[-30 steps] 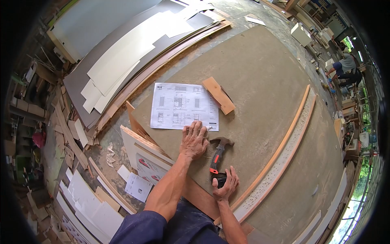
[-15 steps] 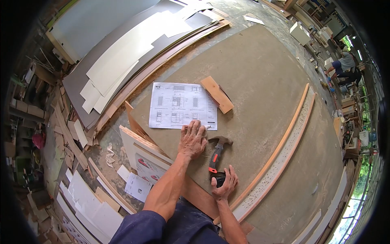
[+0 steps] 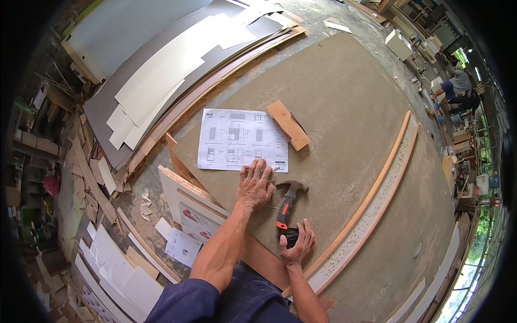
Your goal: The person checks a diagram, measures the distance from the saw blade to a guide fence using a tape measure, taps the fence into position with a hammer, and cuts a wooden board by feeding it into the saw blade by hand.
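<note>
My left hand (image 3: pixel 256 185) lies over the lower edge of a printed drawing sheet (image 3: pixel 235 141), fingers extended onto the paper. A small white item (image 3: pixel 276 168) sits by its fingertips, too small to name. To the right of that hand lies a claw hammer (image 3: pixel 287 206) with a grey and red handle, touched by neither hand. Just below the handle's end, my right hand (image 3: pixel 301 243) curls around a black rounded tape measure (image 3: pixel 291 237). A short wooden block (image 3: pixel 288 125) rests on the sheet's right edge.
The large brown board (image 3: pixel 344 81) carries these things. A long wood-edged strip (image 3: pixel 361 210) lies across its right side. A white panel (image 3: pixel 186 202) stands at the left edge. Sheet offcuts (image 3: pixel 156 97) are stacked beyond. A person (image 3: pixel 458 86) bends at far right.
Both hands, the hammer and the sheet have stayed in place. Only the distant person at the right has shifted slightly.
</note>
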`<move>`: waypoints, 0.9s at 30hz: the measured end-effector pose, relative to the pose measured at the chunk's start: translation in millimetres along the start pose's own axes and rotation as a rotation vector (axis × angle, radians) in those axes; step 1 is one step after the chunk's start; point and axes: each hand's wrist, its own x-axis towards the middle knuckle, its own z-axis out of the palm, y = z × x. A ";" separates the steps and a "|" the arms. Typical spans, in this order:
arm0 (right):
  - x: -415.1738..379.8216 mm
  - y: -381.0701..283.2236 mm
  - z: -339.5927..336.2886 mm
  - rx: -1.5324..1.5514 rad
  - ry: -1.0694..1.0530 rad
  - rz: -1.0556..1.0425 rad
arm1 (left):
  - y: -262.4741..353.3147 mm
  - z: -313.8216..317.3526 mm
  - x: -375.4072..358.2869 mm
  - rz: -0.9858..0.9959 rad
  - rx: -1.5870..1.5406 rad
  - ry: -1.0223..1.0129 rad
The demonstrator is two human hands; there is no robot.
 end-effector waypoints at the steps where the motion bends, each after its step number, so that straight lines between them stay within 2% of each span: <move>1: -0.2 0.2 0.3 0.003 -0.001 0.003 | -0.3 0.4 0.0 0.001 -0.008 0.002; 27: 1.0 -1.5 0.2 -0.019 0.008 -0.012 | -0.4 -0.2 0.8 0.007 -0.024 0.010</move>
